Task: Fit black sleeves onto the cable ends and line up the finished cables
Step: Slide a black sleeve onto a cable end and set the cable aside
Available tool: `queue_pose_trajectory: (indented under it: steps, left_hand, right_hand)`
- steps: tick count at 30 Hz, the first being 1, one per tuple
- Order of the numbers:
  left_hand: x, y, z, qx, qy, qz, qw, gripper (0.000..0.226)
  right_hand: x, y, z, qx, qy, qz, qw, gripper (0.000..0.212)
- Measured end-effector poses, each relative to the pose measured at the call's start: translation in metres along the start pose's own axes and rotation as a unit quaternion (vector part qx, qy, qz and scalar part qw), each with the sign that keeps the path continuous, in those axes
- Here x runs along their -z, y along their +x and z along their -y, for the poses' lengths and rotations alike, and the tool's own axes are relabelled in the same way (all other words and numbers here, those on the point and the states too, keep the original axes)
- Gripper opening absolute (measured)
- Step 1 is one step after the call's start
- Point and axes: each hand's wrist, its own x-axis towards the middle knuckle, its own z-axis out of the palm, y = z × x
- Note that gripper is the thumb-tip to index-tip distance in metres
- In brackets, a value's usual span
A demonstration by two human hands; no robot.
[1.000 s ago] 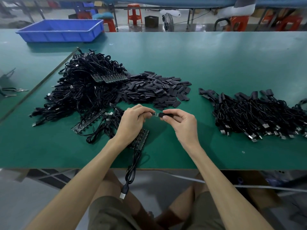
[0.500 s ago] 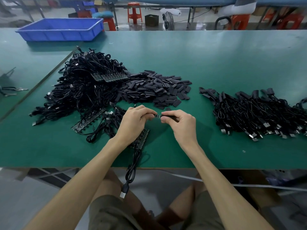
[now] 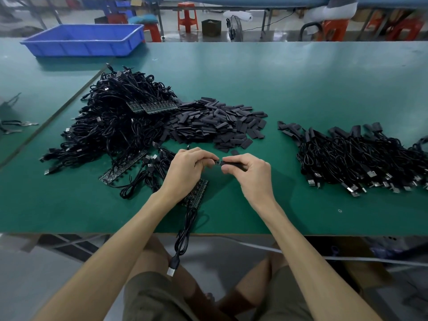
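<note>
My left hand (image 3: 187,167) pinches a cable end (image 3: 217,162), a small circuit board tip that shows between the two hands. My right hand (image 3: 251,172) pinches a black sleeve (image 3: 234,163) whose open end meets that tip. The cable (image 3: 185,230) runs under my left wrist and hangs over the table's front edge, its USB plug (image 3: 171,269) dangling. A heap of loose black sleeves (image 3: 215,123) lies just beyond my hands. A pile of bare cables (image 3: 120,126) sits at the left, and sleeved cables (image 3: 361,158) lie in a row at the right.
A blue plastic bin (image 3: 85,40) stands at the far left of the green table (image 3: 289,84). Strips of joined circuit boards (image 3: 122,167) lie by the cable pile. Metal tools (image 3: 18,126) lie at the far left edge. Stools stand beyond the table.
Both hands stay close together at the same spot. The sleeve and the cable tip have shifted only slightly against each other.
</note>
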Motion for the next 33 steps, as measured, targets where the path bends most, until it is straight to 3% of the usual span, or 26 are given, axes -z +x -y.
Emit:
queue_pose_trajectory:
  steps: [7,13,20,24,33]
  left_hand:
    - [0.0046,-0.0003,-0.0027,0.009,-0.067,0.018,0.998,0.021]
    - [0.0028,-0.0004,-0.0019,0.023,-0.105,0.041,0.993,0.015]
    - [0.0016,0.0039,0.0031,-0.021,-0.044,0.021,0.999,0.021]
    - [0.0012,0.0033,0.0046,-0.021,-0.034,0.014,0.999,0.011]
    - [0.0011,0.0027,0.0049,-0.018,-0.037,0.009,0.999,0.004]
  right_hand:
    - [0.0020,-0.0004,0.0011,-0.012,0.031,-0.010,0.999,0.021]
    - [0.0013,0.0001,0.0008,-0.016,0.033,0.031,0.999,0.023]
    - [0.0005,0.0025,-0.0009,-0.018,0.051,0.000,0.999,0.018]
    - [0.0021,0.0035,-0.0015,-0.025,0.072,-0.011,0.997,0.017]
    - [-0.0027,0.0072,-0.0059,0.034,-0.078,0.004,0.996,0.017]
